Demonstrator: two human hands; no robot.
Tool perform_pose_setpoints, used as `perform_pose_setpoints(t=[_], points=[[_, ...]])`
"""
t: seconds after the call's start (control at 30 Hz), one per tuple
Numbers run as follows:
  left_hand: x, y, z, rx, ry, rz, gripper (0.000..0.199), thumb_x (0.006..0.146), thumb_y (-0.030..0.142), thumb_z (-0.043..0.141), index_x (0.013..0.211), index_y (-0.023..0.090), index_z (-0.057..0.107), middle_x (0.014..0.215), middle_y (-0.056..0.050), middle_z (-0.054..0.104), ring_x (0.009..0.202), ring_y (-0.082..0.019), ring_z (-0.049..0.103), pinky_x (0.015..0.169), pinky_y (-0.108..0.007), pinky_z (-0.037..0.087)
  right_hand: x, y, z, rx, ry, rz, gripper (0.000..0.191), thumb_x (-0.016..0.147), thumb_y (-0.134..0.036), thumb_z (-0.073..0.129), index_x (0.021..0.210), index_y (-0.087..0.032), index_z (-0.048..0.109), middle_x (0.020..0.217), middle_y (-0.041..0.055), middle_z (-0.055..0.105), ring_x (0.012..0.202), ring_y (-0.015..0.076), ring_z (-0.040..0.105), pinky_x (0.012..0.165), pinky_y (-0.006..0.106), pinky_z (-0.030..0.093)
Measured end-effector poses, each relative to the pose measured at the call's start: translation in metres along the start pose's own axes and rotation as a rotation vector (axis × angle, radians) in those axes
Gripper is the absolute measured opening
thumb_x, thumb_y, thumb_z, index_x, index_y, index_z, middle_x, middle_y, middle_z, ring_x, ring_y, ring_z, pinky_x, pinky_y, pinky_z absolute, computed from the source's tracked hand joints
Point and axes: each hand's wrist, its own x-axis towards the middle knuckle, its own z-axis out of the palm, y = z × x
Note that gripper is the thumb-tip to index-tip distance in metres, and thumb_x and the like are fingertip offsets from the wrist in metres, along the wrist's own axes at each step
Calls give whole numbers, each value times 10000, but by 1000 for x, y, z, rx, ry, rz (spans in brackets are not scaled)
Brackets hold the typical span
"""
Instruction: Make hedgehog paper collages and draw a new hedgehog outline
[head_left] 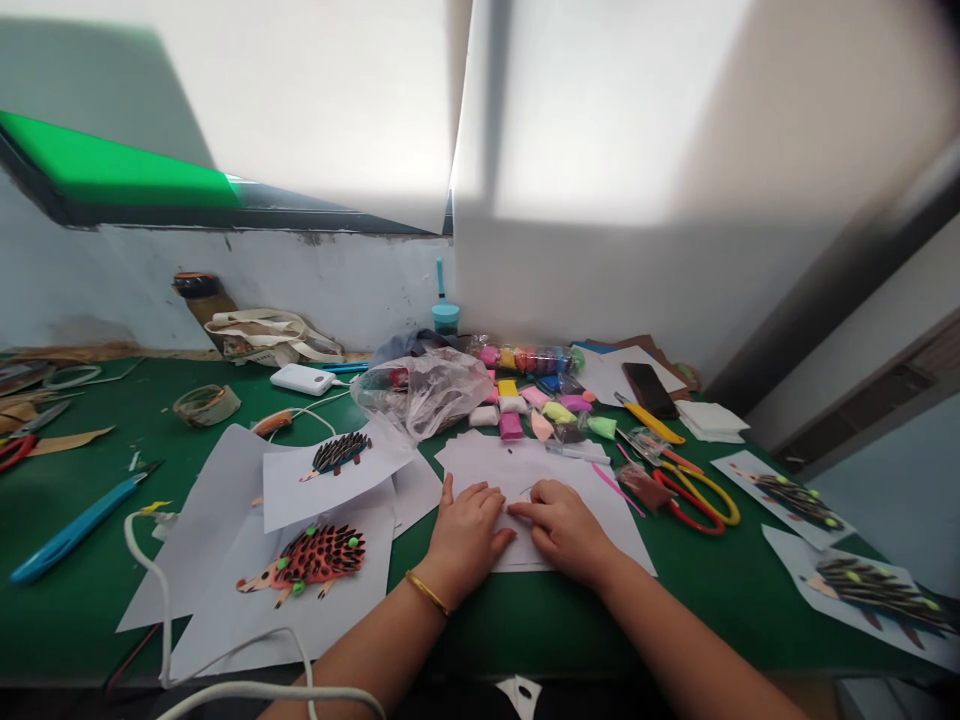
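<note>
A white paper sheet [615,530] lies in front of me on the green table. My left hand [466,528] rests flat on its left part, fingers stretched out and holding nothing. On the same sheet, my right hand [564,520] points its index finger left, the tip touching the paper, while the other fingers curl loosely. A short blue mark shows beside that fingertip; whatever may lie under it is hidden. Farther up the sheet is a tiny dark bit [510,451]. Coloured clay packets [512,425] are heaped just beyond the paper.
Hedgehog pictures [322,560] on paper lie left, with more [795,498] at the right. Red-handled scissors [686,505], a yellow cutter [652,422] and a phone [649,390] sit to the right. A blue cutter [79,525] and white cable [154,580] are on the left.
</note>
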Motion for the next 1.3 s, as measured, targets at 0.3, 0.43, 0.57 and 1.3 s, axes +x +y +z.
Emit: perform_pose_setpoints(t=[0.3,0.43,0.57,1.3], points=[[0,0,1,5,1,-15,370,834,326,655,1179,247,549,1174,-61,655,1219,-256,521,1162,-573,86,0,-2,-2,-22,-25,-29,493,752,-90,544,1185,-301,649,892,29,527,863,186,479,781,330,339],[0,-1,3,8,10,-17,392,844,339,639,1208,234,538,1163,-63,659,1214,-256,527,1165,-571,83,1,-6,-2,-35,-53,-38,511,745,-93,548,1196,-316,640,896,29,519,869,192,470,789,337,337],[0,-2,4,9,6,-17,395,847,347,635,1212,233,536,1165,-63,660,1220,-255,522,1165,-570,76,1,-6,-2,-21,-59,-22,499,744,-86,546,1179,-309,647,909,35,522,878,198,469,803,349,345],[-1,-2,4,7,16,-20,405,837,344,649,1206,223,537,1171,-60,653,1210,-250,527,1165,-578,76,0,-3,-3,42,-19,-6,413,744,-82,568,1065,-301,706,870,28,512,849,189,478,785,343,354]])
